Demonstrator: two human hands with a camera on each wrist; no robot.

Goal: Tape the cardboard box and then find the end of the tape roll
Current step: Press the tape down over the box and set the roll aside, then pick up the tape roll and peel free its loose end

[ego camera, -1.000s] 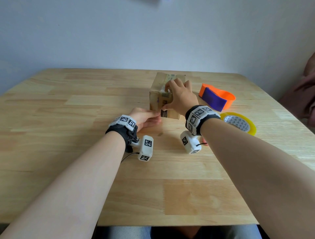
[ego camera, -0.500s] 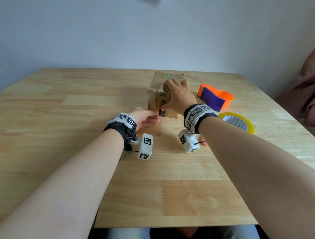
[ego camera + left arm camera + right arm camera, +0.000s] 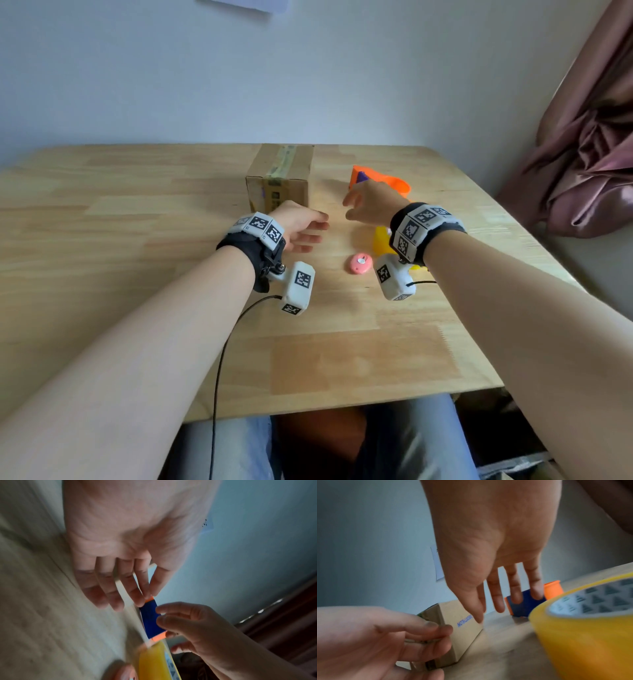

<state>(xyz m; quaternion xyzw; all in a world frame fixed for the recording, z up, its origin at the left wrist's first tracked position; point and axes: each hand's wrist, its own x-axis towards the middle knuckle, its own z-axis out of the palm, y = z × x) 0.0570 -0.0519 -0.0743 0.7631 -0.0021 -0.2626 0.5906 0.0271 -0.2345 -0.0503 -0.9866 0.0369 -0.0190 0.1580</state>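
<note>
Both hands have come off the cardboard box (image 3: 279,181), which half a second ago they were pressing; it now stands free on the wooden table (image 3: 137,274), at 12 o'clock from the left hand (image 3: 301,228). A strip of tape (image 3: 285,161) runs along the top seam and down the near face, so the taping step appears complete and the work turns to the roll.

The left hand hovers just in front of the box, fingers loose and holding nothing. The right hand (image 3: 368,205) has shifted toward 2 o'clock from the box, its fingers spread and empty, above the table between the box and the orange-and-blue tape cutter (image 3: 394,181).

The yellow tape roll (image 3: 583,628) lies flat on the table at about 5 o'clock from the right hand, mostly hidden under that wrist in the head view. Its outer winding is smooth translucent yellow around a grey printed core; no free end is discernible. A small pink disc (image 3: 360,263) lies near the roll, at 9 o'clock from it.
</note>
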